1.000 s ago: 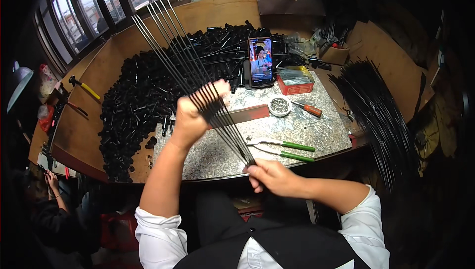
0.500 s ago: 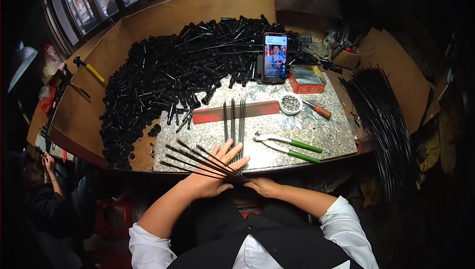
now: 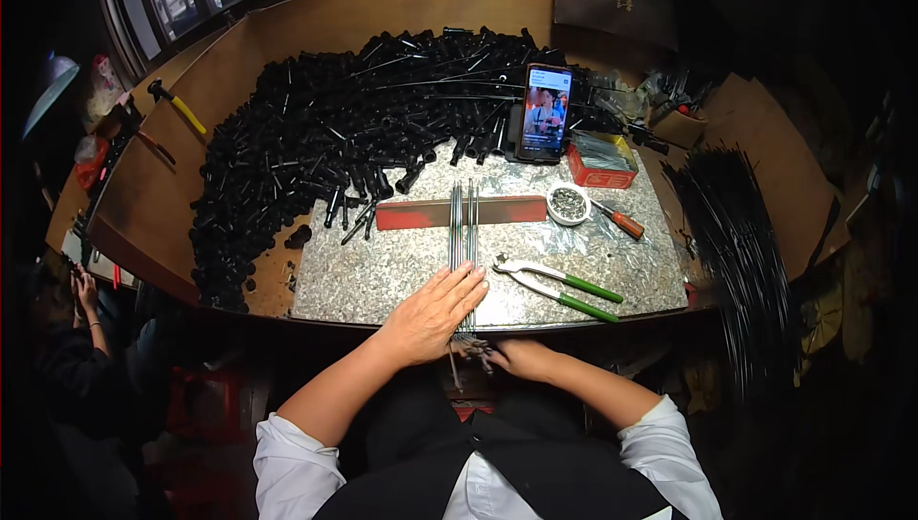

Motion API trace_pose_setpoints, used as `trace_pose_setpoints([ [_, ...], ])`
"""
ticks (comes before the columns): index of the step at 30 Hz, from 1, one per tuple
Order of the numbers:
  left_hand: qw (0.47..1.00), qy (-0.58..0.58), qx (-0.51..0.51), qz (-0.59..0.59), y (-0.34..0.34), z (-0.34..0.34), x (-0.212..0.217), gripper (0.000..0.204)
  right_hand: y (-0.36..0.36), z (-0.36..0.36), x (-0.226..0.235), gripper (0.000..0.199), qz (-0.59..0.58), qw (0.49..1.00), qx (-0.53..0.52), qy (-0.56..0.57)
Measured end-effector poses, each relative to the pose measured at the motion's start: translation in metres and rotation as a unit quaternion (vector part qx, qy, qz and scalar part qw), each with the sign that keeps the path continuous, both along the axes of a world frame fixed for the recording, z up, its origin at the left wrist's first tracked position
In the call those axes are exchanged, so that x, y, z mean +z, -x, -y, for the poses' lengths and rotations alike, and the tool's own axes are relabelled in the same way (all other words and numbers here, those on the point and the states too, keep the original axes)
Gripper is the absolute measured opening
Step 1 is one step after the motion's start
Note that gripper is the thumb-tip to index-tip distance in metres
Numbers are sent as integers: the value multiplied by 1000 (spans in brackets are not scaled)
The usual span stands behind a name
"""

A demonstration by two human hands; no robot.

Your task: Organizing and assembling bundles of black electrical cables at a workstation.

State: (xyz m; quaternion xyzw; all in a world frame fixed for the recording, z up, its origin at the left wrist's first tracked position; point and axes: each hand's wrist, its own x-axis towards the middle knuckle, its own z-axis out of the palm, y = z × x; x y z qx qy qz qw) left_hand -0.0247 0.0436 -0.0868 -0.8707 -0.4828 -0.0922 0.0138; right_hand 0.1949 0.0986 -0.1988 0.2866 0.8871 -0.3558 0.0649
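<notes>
Landmark: speckled slab (image 3: 382,276)
Metal rods (image 3: 465,224): on slab, across red bar (image 3: 413,215), lower ends past slab's front edge
Left hand (image 3: 437,314): flat, fingers extended, over rods at slab's front edge
Right hand (image 3: 526,359): beside rods' blurred lower ends, off slab's front edge; grip can't tell
Green-handled pincers (image 3: 591,288): on slab, right part
Phone (image 3: 543,123): upright, slab's back
Black tubular parts (image 3: 316,128): heaped behind and left of slab
</notes>
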Motion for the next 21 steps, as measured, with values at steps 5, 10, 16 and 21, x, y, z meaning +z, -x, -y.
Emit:
trace_pose_setpoints([
  [5, 1000, 17, -13, 4, 0, 3, 7, 87, -21, 4, 97, 38, -143, 986, 70, 53],
  [10, 999, -19, -20, -19, 2, 3, -1, 87, -32, -3, 145, 32, -242, 970, 10, 0],
  [16, 999, -8, 33, -17, -3, 4, 0, 80, -5, 10, 148, 44, -316, 939, 13, -133],
  [21, 997, -36, 46, -54, -4, 5, -1, 79, 27, 23, 131, 45, -318, 936, -12, -151],
])
